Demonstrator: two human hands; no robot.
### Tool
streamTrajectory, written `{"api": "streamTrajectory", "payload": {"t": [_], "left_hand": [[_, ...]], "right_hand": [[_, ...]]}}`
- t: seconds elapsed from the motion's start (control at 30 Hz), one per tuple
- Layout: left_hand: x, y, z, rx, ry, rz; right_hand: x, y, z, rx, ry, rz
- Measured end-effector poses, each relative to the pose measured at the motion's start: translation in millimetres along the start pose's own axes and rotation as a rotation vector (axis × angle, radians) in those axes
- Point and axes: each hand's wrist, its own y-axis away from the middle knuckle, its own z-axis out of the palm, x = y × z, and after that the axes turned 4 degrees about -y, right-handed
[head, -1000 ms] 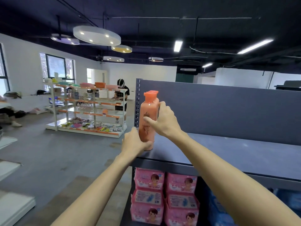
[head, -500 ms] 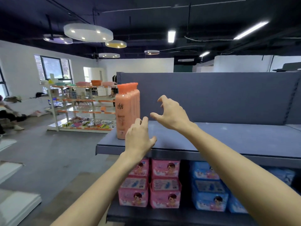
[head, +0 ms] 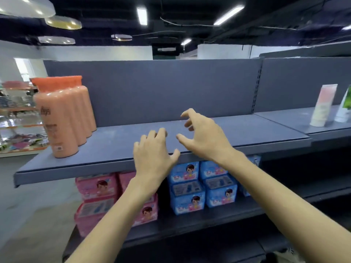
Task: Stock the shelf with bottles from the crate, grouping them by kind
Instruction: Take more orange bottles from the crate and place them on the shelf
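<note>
While pink packs [head: 96, 188] and blue packs [head: 187, 194] sit on the low shelf nearest us, both hands hang just above the front edge of the grey shelf [head: 237, 128]. The left hand [head: 153, 155] holds nothing, its fingers loosely spread. The right hand [head: 206, 138] holds nothing too, its fingers wide and bent like a claw. Far left, the orange bottles [head: 62, 118] stand in a row running back. Far right stand two tubes [head: 322, 105].
</note>
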Motion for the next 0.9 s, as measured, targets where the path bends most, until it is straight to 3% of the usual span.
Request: {"api": "streamTrajectory", "payload": {"t": [0.33,0.73,0.9], "left_hand": [[39,103,84,-0.277,0.021,0.073],[11,301,210,-0.941,-0.025,-0.049],[-6,365,253,-1.114,-0.072,0.045]], "right_hand": [[85,109,53,-0.200,0.026,0.155],[164,277,212,-0.645,-0.075,0.511],[196,341,262,-0.813,-0.151,0.721]]}}
